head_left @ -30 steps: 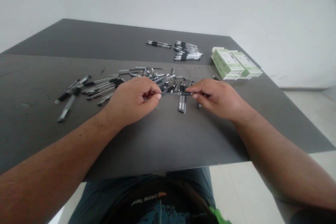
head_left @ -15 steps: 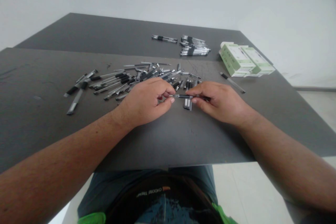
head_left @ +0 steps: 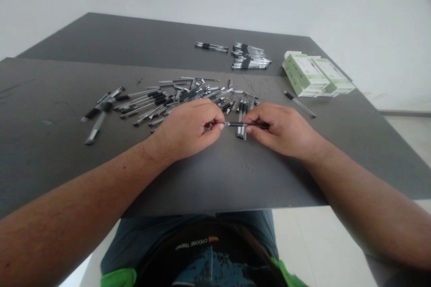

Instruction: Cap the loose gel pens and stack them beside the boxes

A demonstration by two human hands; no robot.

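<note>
My left hand (head_left: 188,128) and my right hand (head_left: 281,128) meet over the dark table (head_left: 208,179), each pinching one end of a thin black and silver pen (head_left: 235,124) held level between them. Just behind the hands lies a loose heap of pen parts (head_left: 182,96), barrels, caps and refills, spread toward the left. A few parts (head_left: 241,119) lie directly under the held pen.
A neat bundle of finished pens (head_left: 249,57) lies at the back, with two more pens (head_left: 211,46) left of it. Green and white boxes (head_left: 314,75) stand at the back right. A single pen (head_left: 299,104) lies near them. The table's front edge is close to my body.
My hands have drawn closer together along the pen, so less of it shows between them. The view has shifted a little; the heap and boxes stayed put.
</note>
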